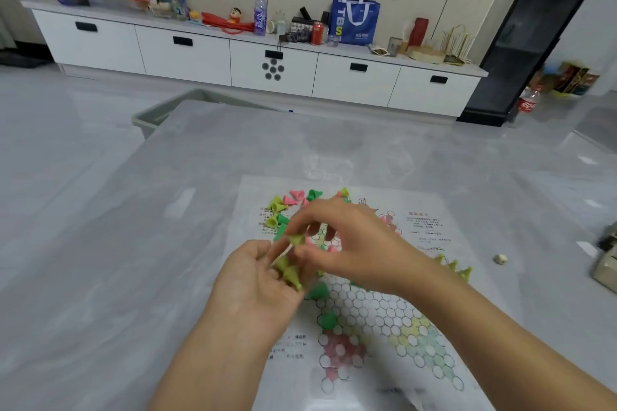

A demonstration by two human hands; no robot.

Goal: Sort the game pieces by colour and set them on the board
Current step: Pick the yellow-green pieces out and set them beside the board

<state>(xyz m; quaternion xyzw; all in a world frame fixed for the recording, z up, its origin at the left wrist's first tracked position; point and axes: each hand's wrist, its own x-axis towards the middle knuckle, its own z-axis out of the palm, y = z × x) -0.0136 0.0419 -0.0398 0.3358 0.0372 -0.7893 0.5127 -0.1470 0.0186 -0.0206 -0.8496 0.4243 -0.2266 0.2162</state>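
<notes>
We see the left hand (257, 280) cupped palm-up over the paper board (384, 320), its fingers curled round a few yellow-green pieces (289, 272). Just above it the right hand (347, 243) pinches one more yellow-green piece (296, 239) between thumb and forefinger. Loose pink and green pieces (293, 200) lie heaped at the board's far corner, three yellow-green ones (453, 266) stand at its right edge, and two dark green pieces (323, 305) sit on the printed circles, all on the grey table (133, 243)
</notes>
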